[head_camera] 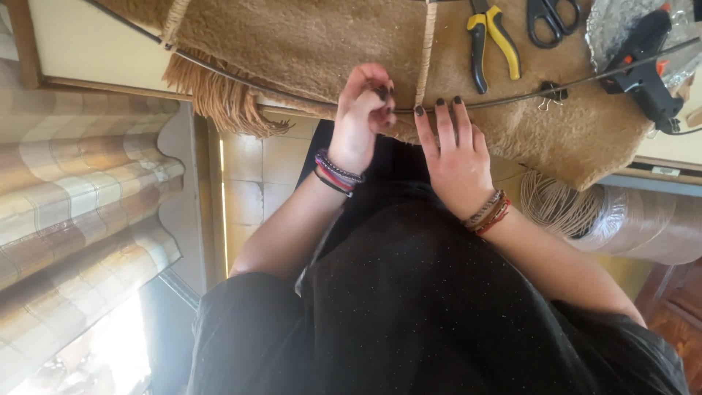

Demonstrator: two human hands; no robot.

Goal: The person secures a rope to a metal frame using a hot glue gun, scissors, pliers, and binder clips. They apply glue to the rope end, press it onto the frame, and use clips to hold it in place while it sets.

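Observation:
A thin dark wire hoop (pixel 512 101) curves across a brown fleecy cloth (pixel 314 44) that covers the table. A beige cord (pixel 425 51) runs down the cloth to the hoop. My left hand (pixel 363 121) is curled, its fingertips pinched on the hoop just left of where the cord meets it. My right hand (pixel 455 157) lies flat on the cloth's edge, fingers spread, with the fingertips touching the hoop to the right of the cord. Both wrists wear bracelets.
Yellow-handled pliers (pixel 491 36), black scissors (pixel 552 18) and a black glue gun (pixel 643 62) lie on the cloth at the far right, by crinkled foil (pixel 610 22). A black binder clip (pixel 550 93) grips the hoop. A big spool of beige cord (pixel 578 208) sits under the table.

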